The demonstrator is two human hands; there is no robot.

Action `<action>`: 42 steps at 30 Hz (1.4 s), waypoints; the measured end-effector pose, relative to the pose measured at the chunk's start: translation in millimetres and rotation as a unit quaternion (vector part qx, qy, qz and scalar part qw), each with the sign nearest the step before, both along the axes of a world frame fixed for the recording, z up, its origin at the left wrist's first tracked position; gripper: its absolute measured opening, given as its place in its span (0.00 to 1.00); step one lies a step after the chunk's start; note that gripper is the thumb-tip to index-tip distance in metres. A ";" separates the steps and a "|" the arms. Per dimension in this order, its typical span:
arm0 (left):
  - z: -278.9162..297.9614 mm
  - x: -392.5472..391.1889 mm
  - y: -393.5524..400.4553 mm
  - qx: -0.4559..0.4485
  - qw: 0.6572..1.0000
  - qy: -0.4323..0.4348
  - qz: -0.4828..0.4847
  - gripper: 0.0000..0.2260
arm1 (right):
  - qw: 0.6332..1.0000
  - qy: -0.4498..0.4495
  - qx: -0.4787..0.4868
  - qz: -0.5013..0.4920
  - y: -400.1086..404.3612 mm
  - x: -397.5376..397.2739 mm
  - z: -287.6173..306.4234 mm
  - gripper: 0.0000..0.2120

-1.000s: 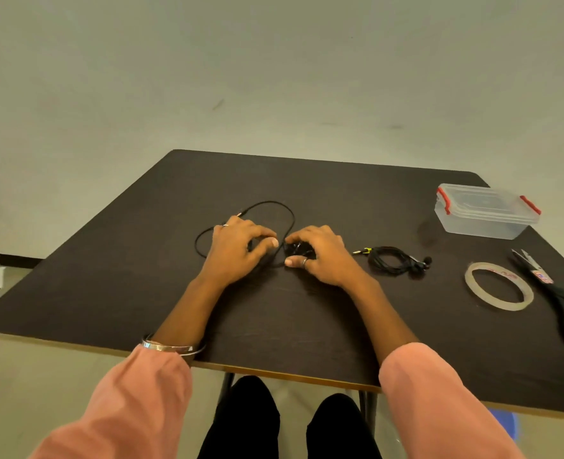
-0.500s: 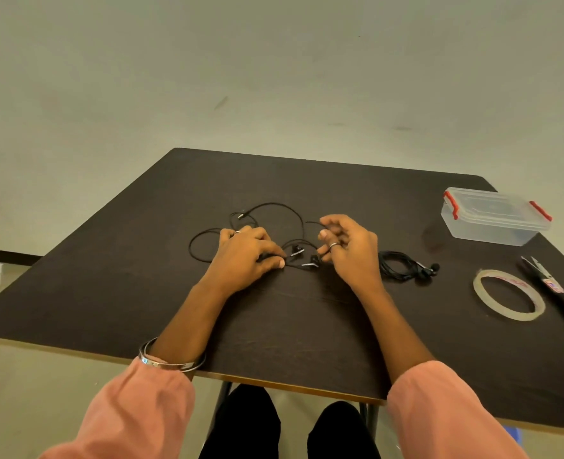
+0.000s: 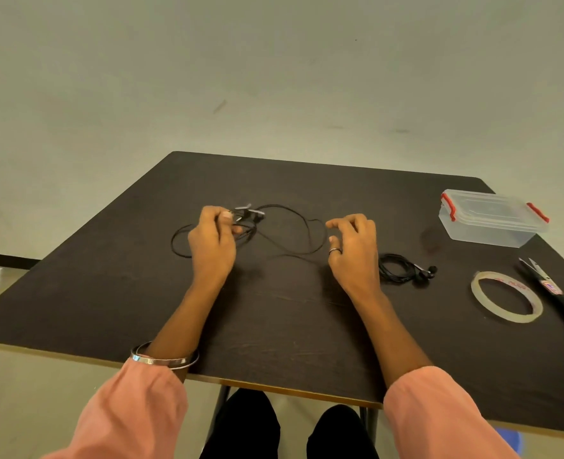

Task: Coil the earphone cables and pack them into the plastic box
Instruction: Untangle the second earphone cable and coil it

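Two sets of earphones on this dark, matte, faintly wood-grained table (image 3: 274, 326), and we take our bearings from the clear plastic box (image 3: 491, 218). It is rectangular with rounded corners, translucent walls, lid on, with two red clips, one at each short end. Well to the left of the box, the loose earphone cable (image 3: 293, 233) sprawls in thin black loops across the tabletop, uncoiled. The left hand (image 3: 212, 241) sits at the far-left end of that tangle, fingers curled in, pinching the cable near its blurred silvery earbud ends. Between that hand and the box, the right hand (image 3: 353, 246) hovers with fingers loosely bent and spread; its fingertips are near the cable's right loop, but whether they touch it I cannot tell. One ring on that hand, one shiny metal bangle (image 3: 164, 357) on the left wrist, pink sleeves on both arms. Below and left of the box lies the coiled earphone bundle (image 3: 403, 270), a compact black knot with its buds poking out. Directly in front of the box: one flat ring of clear tape (image 3: 507, 296), and beside it one pair of black-handled scissors (image 3: 558, 299).
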State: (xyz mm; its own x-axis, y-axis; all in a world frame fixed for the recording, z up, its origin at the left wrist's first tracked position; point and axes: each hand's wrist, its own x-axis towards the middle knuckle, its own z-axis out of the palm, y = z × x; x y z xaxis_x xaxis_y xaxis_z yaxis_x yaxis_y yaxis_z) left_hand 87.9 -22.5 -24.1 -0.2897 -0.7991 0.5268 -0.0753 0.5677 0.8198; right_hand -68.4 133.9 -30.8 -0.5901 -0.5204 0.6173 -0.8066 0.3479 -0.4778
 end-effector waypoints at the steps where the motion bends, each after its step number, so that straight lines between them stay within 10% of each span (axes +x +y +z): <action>1: 1.8 0.7 0.1 0.050 0.998 0.036 0.010 0.06 | 1.000 0.018 0.000 0.003 0.2 0.8 0.8 0.12; 11: 10.7 0.1 8.4 0.188 0.966 0.102 -0.145 0.08 | 0.966 0.003 0.157 0.206 -6.3 24.9 -0.2 0.27; 23: 10.8 3.5 0.3 0.240 0.956 0.158 -0.061 0.08 | 0.982 -0.010 0.122 0.142 -5.7 16.8 0.8 0.04; 29: 4.0 3.7 0.6 0.094 0.992 -0.011 0.086 0.07 | 0.989 -0.057 -0.086 0.104 2.8 13.0 13.8 0.11; 35: 2.9 7.3 6.6 -0.035 0.949 -0.173 0.263 0.12 | 0.977 -0.022 -0.203 0.060 1.2 7.8 11.4 0.10; 42: 6.1 -2.2 8.6 -0.226 0.972 -0.051 0.048 0.15 | 0.938 -0.214 -0.195 0.192 3.4 12.4 16.1 0.09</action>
State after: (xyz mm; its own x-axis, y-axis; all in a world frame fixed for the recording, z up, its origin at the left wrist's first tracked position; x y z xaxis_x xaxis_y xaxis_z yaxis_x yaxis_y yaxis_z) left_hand 85.8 -13.9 -18.0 -0.2938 -0.5194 0.8024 -0.2140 0.8539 0.4743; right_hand -56.0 137.2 -14.7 -0.6418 -0.5294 0.5549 -0.5424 -0.1981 -0.8164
